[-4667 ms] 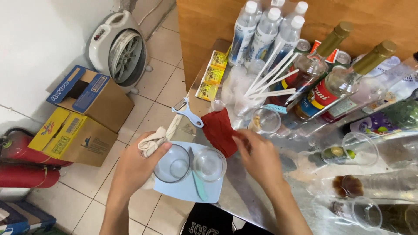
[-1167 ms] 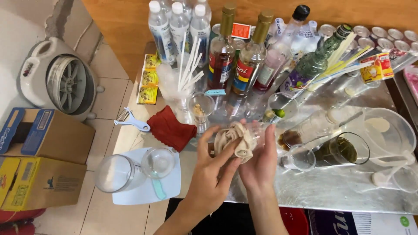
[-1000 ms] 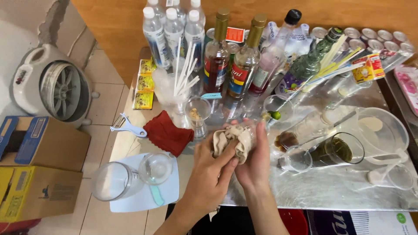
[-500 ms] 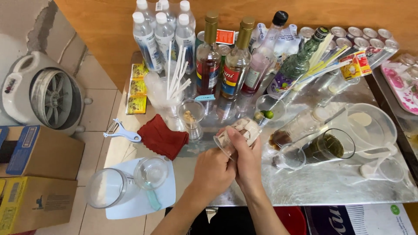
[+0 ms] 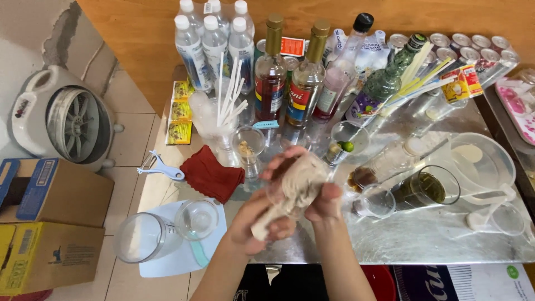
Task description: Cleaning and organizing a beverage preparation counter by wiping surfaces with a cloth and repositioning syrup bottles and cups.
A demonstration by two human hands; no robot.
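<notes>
Since half a second ago both hands have shifted slightly right above the desk point(image 5: 423, 239). Left hand point(image 5: 257, 218) pushes a beige cloth point(image 5: 290, 192) into a clear glass point(image 5: 304, 178), while right hand point(image 5: 320, 195) wraps closed around that glass, apparently steadying it for wiping, just before the red cloth point(image 5: 212, 175).

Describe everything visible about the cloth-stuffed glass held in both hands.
The glass is clear and small, tilted with its mouth toward the lower left. A beige, crumpled cloth fills its inside and trails out of the mouth. The right hand grips it from the right and below; the left hand clasps the cloth end and the rim. It is held just above the shiny metal table, touching nothing else. Motion blur hides finer detail.
</notes>
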